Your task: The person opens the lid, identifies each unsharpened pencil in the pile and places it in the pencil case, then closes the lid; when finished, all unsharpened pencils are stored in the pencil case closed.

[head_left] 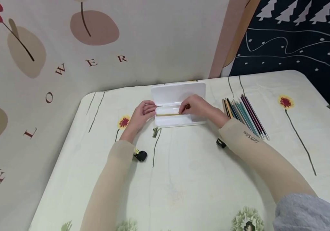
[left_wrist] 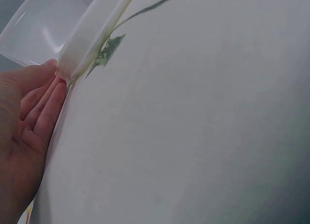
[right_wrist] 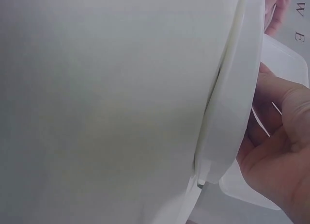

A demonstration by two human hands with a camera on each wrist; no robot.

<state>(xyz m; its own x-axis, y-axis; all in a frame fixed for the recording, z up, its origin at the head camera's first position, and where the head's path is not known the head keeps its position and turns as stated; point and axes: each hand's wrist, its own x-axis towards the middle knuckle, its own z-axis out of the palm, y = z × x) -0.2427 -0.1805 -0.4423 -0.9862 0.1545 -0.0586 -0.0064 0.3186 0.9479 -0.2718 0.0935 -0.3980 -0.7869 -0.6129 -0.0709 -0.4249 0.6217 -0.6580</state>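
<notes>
A white pencil case [head_left: 173, 121] lies with its lid [head_left: 179, 91] raised toward the wall. Its left end is held by my left hand [head_left: 140, 117]; the left wrist view shows the thumb at the rim and the fingertips against the outer wall of the case [left_wrist: 82, 44]. Inside the case runs a yellow pencil [head_left: 167, 114], lengthwise. My right hand [head_left: 195, 105] reaches over the right half of the case and pinches the pencil near its right part. In the right wrist view the near wall of the case [right_wrist: 227, 107] hides the pencil and the right fingertips.
Several coloured pencils [head_left: 247, 114] lie side by side to the right of the case, partly behind the right forearm. A flower-printed cloth [head_left: 182, 179] covers the table. Behind it hangs a printed curtain [head_left: 165, 41], with a dark patterned one [head_left: 291, 45] at the right.
</notes>
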